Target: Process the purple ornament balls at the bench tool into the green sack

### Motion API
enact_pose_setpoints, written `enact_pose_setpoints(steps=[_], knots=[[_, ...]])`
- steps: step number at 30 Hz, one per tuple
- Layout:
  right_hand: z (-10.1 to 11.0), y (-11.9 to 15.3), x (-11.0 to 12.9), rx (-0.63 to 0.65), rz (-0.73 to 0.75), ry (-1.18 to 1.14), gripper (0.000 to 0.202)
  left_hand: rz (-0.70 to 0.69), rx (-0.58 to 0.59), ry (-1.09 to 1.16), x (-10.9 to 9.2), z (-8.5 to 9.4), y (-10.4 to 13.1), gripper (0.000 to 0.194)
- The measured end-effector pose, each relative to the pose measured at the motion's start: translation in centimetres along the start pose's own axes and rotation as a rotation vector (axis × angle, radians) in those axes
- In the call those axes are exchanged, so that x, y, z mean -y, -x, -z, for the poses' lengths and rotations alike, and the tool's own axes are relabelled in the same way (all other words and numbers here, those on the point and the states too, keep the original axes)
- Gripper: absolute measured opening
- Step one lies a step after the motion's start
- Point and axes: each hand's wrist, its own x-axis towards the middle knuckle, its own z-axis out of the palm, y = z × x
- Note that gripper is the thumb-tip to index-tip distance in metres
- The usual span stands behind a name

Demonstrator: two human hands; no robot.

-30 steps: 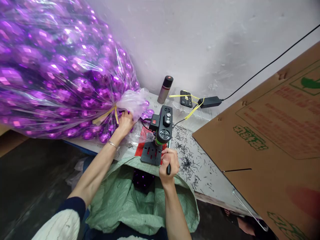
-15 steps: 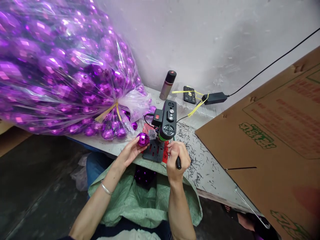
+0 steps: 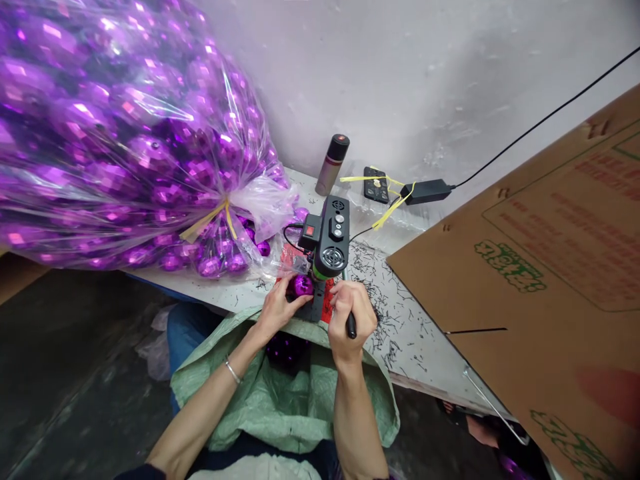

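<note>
A shiny purple faceted ball [image 3: 303, 285] is pinched in the fingers of my left hand [image 3: 279, 308]. It sits over the black slotted base plate [image 3: 314, 308], below the head of a small black bench drill [image 3: 333, 237]. The drill's tip is hidden behind its head, so I cannot tell whether it touches the ball. My right hand [image 3: 353, 319] is wrapped around a black handle [image 3: 351, 326] just right of the drill. An open green woven sack [image 3: 300, 407] spreads across my lap, with dark purple shiny balls [image 3: 287, 350] inside.
A clear bag of purple balls [image 3: 125, 147] fills the left. Behind the drill stand a spray can [image 3: 332, 165], a phone-like black slab [image 3: 375, 185] and a power adapter [image 3: 427, 192]. Black scraps [image 3: 395, 307] litter the table; a cardboard box [image 3: 540, 267] leans in from the right.
My left hand has moved right, bringing the purple ball from beside the drill to below its head. My right hand keeps its grip on the handle. The whole view has shifted slightly.
</note>
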Motion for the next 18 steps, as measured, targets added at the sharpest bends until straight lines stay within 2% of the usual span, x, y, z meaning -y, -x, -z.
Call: enact_pose_setpoints(steps=[3, 6, 13, 18], knots=[[0.07, 0.11, 0.02, 0.009, 0.003, 0.013, 0.027, -0.171, 0.021, -0.174, -0.07, 0.06, -0.48, 0.051], [0.10, 0.28, 0.01, 0.014, -0.005, 0.022, 0.027, -0.260, 0.043, -0.233, -0.23, 0.07, -0.80, 0.050], [0.01, 0.41, 0.01, 0.005, -0.014, 0.023, 0.027, -0.223, 0.060, -0.135, -0.15, -0.85, -0.52, 0.052], [-0.02, 0.43, -0.01, 0.005, -0.016, 0.004, 0.026, -0.157, 0.095, -0.061, 0.12, -0.47, -0.08, 0.056]])
